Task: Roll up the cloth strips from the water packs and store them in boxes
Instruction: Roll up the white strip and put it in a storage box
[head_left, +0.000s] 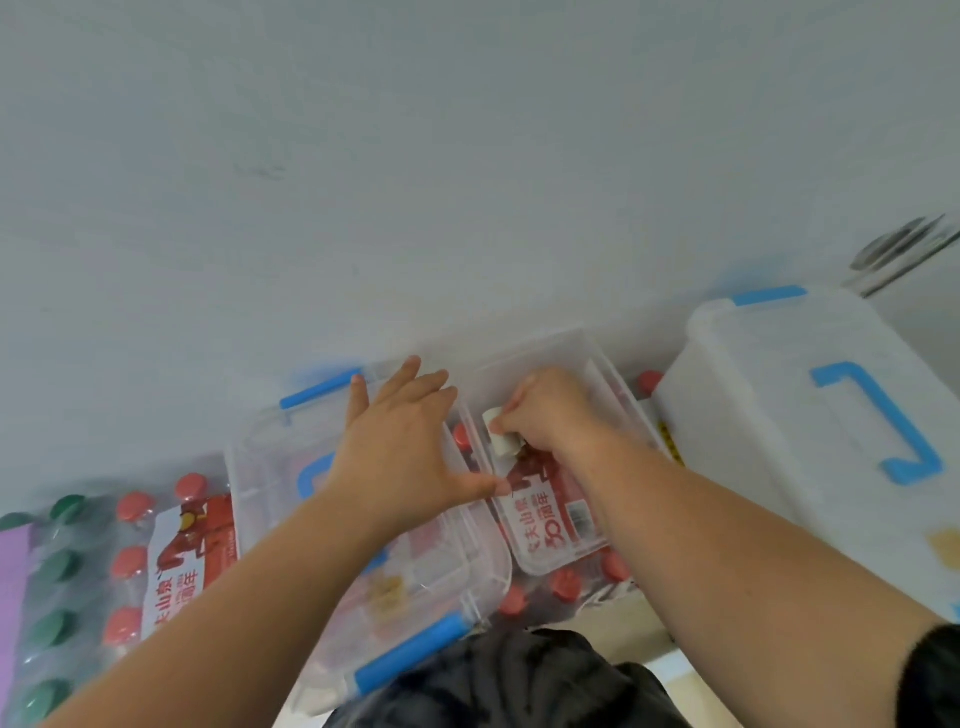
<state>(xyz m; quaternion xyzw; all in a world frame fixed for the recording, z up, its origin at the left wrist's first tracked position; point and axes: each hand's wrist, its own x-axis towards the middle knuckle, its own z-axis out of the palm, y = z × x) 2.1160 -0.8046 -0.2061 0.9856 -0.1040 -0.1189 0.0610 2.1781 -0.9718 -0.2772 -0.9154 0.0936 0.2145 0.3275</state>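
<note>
1. Where the view starts, far left of the open box (540, 569), green-capped bottles (52, 566) stand in shrink wrap.
2. Closer to the open box, still on its left, lies a red-capped water pack (171, 551) with a red-and-white label.
3. Directly against the open box's left side sits a lidded clear box (270, 457) with blue latches. The left grip (400, 457) lies flat on its lid, fingers straight and spread wide, holding nothing; the thumb reaches the open box's left wall.
4. The open box rests on another red-capped pack (566, 584). Inside it, toward the far end, the right grip (545, 415) curls narrowly round a white rolled cloth strip (503, 444).
5. To the right of the open box stands a large white box (779, 415) with a blue handle on its lid.
</note>
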